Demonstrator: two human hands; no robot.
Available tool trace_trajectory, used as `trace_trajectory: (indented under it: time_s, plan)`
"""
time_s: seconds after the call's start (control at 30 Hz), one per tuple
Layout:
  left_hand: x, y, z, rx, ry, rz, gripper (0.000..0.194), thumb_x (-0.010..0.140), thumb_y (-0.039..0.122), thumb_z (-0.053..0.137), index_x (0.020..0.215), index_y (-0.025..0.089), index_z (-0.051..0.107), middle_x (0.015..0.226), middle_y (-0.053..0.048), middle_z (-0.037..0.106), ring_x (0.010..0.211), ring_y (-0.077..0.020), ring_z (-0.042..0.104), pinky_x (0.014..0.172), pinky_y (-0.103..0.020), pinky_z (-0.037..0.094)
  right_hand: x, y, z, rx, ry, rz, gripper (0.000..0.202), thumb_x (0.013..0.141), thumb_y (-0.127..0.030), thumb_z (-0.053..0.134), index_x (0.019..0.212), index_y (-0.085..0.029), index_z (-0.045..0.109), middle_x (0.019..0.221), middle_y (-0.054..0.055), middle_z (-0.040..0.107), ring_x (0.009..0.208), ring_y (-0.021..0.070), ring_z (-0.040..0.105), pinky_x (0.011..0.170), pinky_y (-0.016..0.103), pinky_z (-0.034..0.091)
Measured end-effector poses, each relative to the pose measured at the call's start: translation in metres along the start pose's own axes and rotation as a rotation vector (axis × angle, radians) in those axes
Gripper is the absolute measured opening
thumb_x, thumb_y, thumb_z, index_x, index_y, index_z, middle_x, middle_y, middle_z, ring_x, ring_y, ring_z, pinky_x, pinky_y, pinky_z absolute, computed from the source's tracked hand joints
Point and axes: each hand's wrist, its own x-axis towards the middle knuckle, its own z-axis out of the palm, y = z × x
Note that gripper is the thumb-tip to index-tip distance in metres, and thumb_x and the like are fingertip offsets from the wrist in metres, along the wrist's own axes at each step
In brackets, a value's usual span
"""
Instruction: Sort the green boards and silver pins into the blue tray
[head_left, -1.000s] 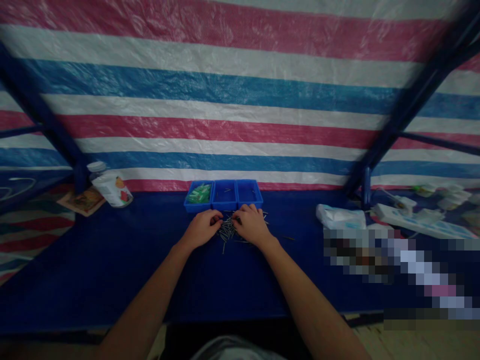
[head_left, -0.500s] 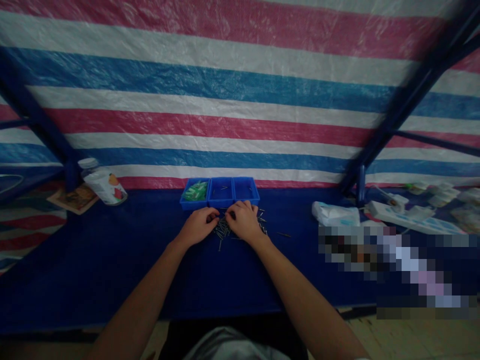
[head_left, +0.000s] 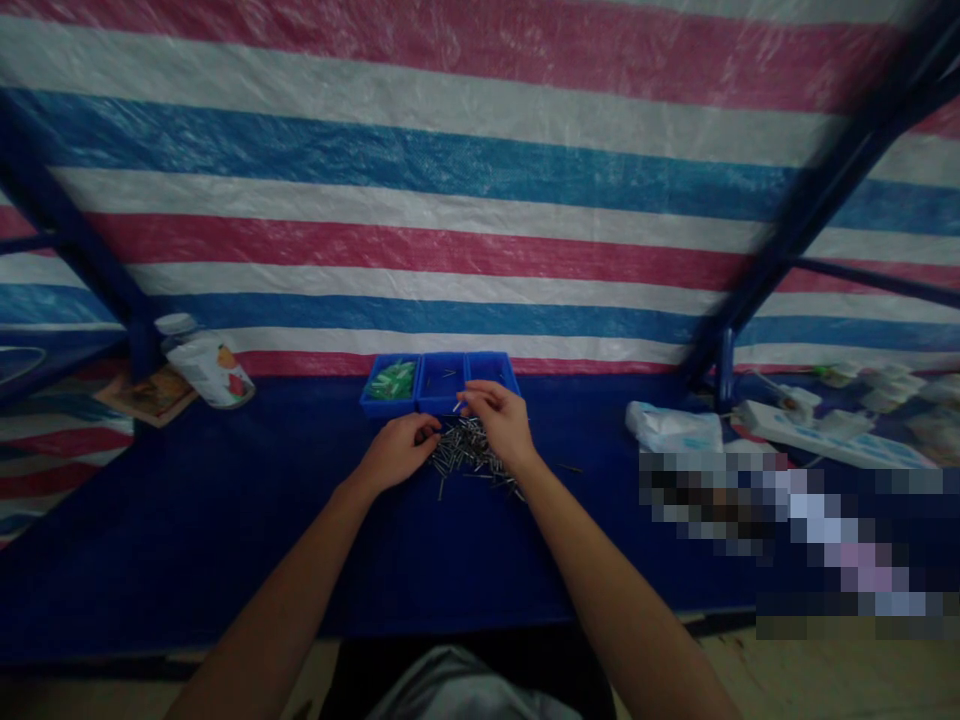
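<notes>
A pile of small metal screws [head_left: 466, 447] lies on the blue table, just in front of three joined blue bins. My right hand [head_left: 501, 420] is raised over the pile's right side, near the bins, and pinches one screw [head_left: 457, 405] between thumb and fingers. At the pile's left edge rests my left hand [head_left: 401, 448], its fingers curled together; what they hold, if anything, is hidden. The left bin [head_left: 388, 408] holds green plastic pieces [head_left: 394, 380]. A few screws lie in the middle bin [head_left: 442, 404], and the right bin [head_left: 491, 365] is partly behind my right hand.
A white-capped bottle [head_left: 210, 362] stands at the back left beside a flat brown packet [head_left: 154, 395]. To the right lie a white plastic packet [head_left: 673, 428] and a power strip [head_left: 814, 430]. One screw [head_left: 570, 468] lies apart. Striped sheeting [head_left: 465, 240] hangs behind the table.
My right hand has lifted off the pile and moved up toward the bins with a screw in its fingers, uncovering more of the pile. My left hand has barely moved.
</notes>
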Motion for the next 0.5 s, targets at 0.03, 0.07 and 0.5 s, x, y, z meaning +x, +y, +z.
trace_trajectory:
  time_s: [0.03, 0.07, 0.5]
  plan:
    - [0.000, 0.000, 0.000, 0.004, 0.003, -0.004, 0.020, 0.082, 0.028, 0.058, 0.095, 0.022, 0.072, 0.081, -0.005, 0.071, 0.071, -0.0198, 0.064, 0.068, -0.031, 0.047, 0.002, -0.003, -0.002, 0.103, 0.018, 0.039, 0.028, 0.075, -0.040, 0.070, 0.095, -0.021, 0.068, 0.089, 0.004, 0.074, 0.070, 0.0142, 0.066, 0.072, 0.030, 0.052]
    - [0.000, 0.001, 0.000, 0.003, 0.007, -0.008, 0.020, 0.081, 0.028, 0.058, 0.095, 0.022, 0.072, 0.081, -0.005, 0.071, 0.071, -0.0199, 0.064, 0.068, -0.031, 0.047, 0.003, -0.006, -0.004, 0.184, 0.042, 0.073, 0.031, 0.071, -0.043, 0.073, 0.092, -0.021, 0.067, 0.088, 0.004, 0.074, 0.068, 0.0131, 0.065, 0.069, 0.029, 0.052]
    - [-0.001, 0.005, -0.002, -0.003, 0.005, -0.021, 0.018, 0.083, 0.027, 0.059, 0.094, 0.022, 0.071, 0.081, -0.004, 0.071, 0.072, -0.0191, 0.064, 0.067, -0.030, 0.046, 0.010, -0.008, -0.028, 0.273, 0.327, 0.408, 0.032, 0.066, -0.041, 0.072, 0.060, -0.020, 0.048, 0.046, -0.008, 0.045, 0.036, 0.0044, 0.035, 0.033, 0.019, 0.018]
